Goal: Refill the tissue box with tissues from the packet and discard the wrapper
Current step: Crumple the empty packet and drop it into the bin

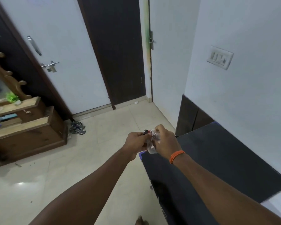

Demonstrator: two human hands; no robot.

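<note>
A crumpled clear plastic wrapper with red and dark print is squeezed between both my hands, held out in front of me above the floor. My left hand grips its left side with curled fingers. My right hand, an orange thread on its wrist, closes over the right side. The tissue box and the tissues are out of view.
A dark mattress or bed fills the lower right, against the white wall. A wooden dresser with a mirror stands at left, sandals beside it. White door and a dark doorway lie ahead across the tiled floor.
</note>
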